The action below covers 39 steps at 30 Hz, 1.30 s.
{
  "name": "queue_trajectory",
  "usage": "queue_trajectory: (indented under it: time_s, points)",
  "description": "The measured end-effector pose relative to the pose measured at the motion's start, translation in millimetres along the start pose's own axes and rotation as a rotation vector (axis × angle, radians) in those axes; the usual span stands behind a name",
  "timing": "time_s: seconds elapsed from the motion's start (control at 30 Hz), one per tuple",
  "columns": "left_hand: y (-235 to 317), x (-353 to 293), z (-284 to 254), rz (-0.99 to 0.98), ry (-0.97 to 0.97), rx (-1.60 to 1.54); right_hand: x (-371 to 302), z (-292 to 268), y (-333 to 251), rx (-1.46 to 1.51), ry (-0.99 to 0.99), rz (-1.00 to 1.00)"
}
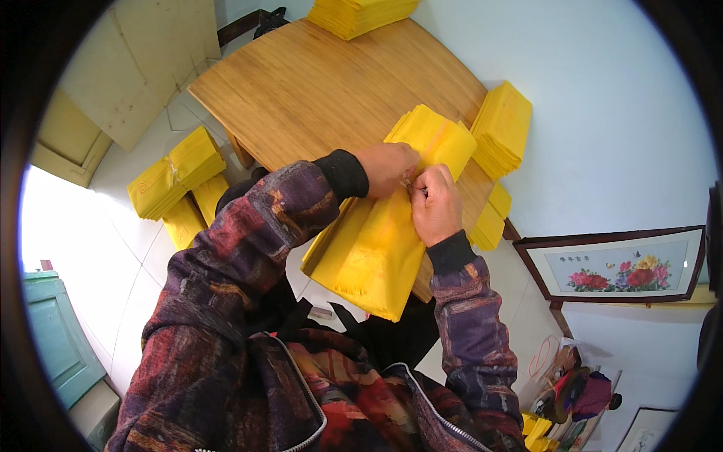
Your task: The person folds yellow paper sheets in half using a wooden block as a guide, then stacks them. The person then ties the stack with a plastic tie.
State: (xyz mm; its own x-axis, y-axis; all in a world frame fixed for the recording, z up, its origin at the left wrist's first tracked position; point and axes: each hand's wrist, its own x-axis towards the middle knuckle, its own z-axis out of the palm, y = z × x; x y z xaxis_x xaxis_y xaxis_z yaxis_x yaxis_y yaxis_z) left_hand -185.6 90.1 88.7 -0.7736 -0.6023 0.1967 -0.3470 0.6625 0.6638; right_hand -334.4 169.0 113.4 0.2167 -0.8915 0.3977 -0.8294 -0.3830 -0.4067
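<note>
A thick bundle of folded yellow sheets or bags (376,260) lies slantwise in front of me, its far end on the wooden table (301,94) and its near end over my lap. The bundle narrows at the middle, where my hands meet. My left hand (388,167) is closed there, fingers pinched and partly hidden. Beside it, my right hand (438,205) is closed too, thumb and forefinger pressed together. A thin pale string end seems to show between the fingertips; most of it is hidden. A faint orange-pink strip runs along the far part of the bundle.
Stacks of the same yellow kind stand at the table's far edge (361,16) and right side (502,128). Left, on the floor, a string-tied yellow bundle (177,173) lies on others. A framed flower picture (617,267) leans at the right wall.
</note>
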Motion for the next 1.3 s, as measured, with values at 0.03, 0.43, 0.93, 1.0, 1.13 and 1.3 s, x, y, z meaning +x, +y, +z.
queue_trajectory:
  time_s: [0.03, 0.43, 0.93, 1.0, 1.13, 1.3]
  points:
    - [-2.9, 1.3, 0.5, 0.013, -0.003, -0.016, 0.2, -0.2, 0.0, -0.007, 0.004, -0.013]
    - [-4.9, 2.4, -4.7, 0.069, -0.039, -0.172, -0.6, 2.6, 0.8, 0.002, 0.003, 0.005]
    - [-3.9, -6.0, -0.8, 0.068, 0.077, 0.036, 1.6, -4.3, 6.7, 0.102, -0.066, -0.029]
    - [-6.2, -6.3, 0.4, 0.044, 0.092, 0.017, 2.5, -6.7, 6.8, 0.118, -0.07, -0.029]
    - [-6.2, -5.1, 0.7, -0.011, 0.073, 0.043, 3.2, -9.7, 1.3, 0.13, -0.087, 0.035]
    - [-18.1, -32.0, -13.4, -0.07, 0.336, -0.919, -12.9, -32.4, 7.8, 0.558, 0.189, 0.206]
